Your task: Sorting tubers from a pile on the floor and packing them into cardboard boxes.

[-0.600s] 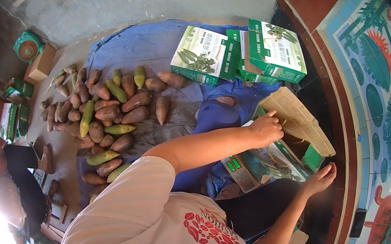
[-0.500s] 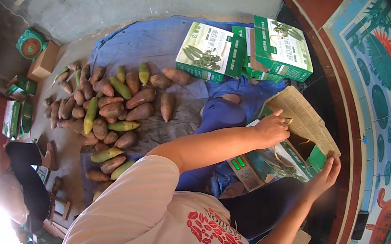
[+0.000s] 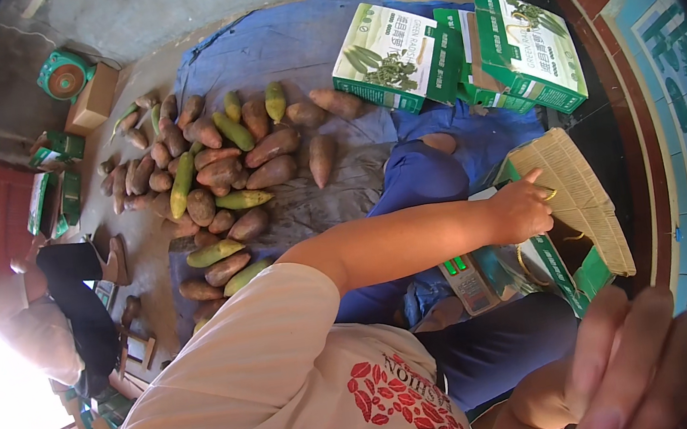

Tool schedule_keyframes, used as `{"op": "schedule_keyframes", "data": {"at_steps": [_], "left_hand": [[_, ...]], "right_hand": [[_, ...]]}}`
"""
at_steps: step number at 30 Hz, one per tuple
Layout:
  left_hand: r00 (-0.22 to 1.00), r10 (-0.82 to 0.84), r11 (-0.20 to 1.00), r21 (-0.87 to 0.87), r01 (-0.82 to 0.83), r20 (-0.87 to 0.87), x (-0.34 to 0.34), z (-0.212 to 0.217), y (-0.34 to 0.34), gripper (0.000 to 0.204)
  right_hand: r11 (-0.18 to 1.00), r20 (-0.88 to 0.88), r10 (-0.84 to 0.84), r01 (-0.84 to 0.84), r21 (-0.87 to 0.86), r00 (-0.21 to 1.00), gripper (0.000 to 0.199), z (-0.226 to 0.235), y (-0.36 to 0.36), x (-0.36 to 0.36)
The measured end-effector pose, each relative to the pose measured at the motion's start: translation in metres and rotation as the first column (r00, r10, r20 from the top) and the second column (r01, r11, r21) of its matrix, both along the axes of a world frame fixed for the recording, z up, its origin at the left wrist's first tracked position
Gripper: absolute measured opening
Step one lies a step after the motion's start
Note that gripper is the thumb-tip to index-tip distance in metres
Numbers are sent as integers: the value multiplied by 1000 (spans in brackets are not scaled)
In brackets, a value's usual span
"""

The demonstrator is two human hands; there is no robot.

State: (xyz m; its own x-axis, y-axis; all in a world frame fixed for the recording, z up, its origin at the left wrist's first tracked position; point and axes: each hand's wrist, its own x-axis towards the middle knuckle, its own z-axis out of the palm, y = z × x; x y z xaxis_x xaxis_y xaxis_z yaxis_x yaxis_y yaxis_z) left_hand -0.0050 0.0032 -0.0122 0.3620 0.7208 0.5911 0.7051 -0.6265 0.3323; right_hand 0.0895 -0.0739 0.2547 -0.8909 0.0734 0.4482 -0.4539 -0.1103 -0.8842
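Note:
My left hand (image 3: 523, 210) is at the raised brown cardboard flap (image 3: 580, 179) of a green-and-white carton (image 3: 561, 271). Its index finger sticks out, while the other fingers look closed around a short yellow cord (image 3: 547, 193). More cord curves along the carton's front, and part of the inside lies in shadow. Close to the camera, my right hand (image 3: 644, 357) is raised and blurred, off the carton. Its fingers are loosely bent with gaps between them, and nothing shows in them. A small scale (image 3: 469, 282) with a lit green display sits left of the carton.
Many brown and green radish-like roots (image 3: 217, 175) lie on a blue sheet (image 3: 286, 44). Two printed cartons (image 3: 382, 62) stand at the far right. A person (image 3: 36, 316) sits at the left, near a green fan (image 3: 66, 76) on a box. A tiled wall (image 3: 676, 101) bounds the right side.
My right hand has let go of the carton flap's lower corner and come up toward the camera. My left hand stays at the cord. The whole view has shifted.

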Motion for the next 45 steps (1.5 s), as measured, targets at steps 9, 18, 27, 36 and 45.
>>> {"op": "schedule_keyframes", "data": {"at_steps": [9, 18, 27, 36, 45], "left_hand": [[1000, 4, 1000, 26, -5, 20, 2, 2, 1, 11], [999, 40, 999, 22, -40, 9, 7, 3, 2, 12], [1000, 24, 1000, 1, -24, -12, 12, 3, 5, 9], [996, 42, 998, -46, -46, -74, 4, 10, 2, 10], [993, 62, 997, -46, -67, -98, 7, 10, 2, 8]], "right_hand": [[993, 32, -34, 37, -113, 999, 20, -10, -8, 2], [966, 31, -36, 43, -254, 999, 18, -27, -4, 32], [929, 52, -60, 75, -362, 997, 16, -31, -7, 19], [888, 126, -114, 158, -432, 985, 14, -29, -11, 25], [852, 142, -130, 184, -491, 981, 12, -14, -42, -39]]}}
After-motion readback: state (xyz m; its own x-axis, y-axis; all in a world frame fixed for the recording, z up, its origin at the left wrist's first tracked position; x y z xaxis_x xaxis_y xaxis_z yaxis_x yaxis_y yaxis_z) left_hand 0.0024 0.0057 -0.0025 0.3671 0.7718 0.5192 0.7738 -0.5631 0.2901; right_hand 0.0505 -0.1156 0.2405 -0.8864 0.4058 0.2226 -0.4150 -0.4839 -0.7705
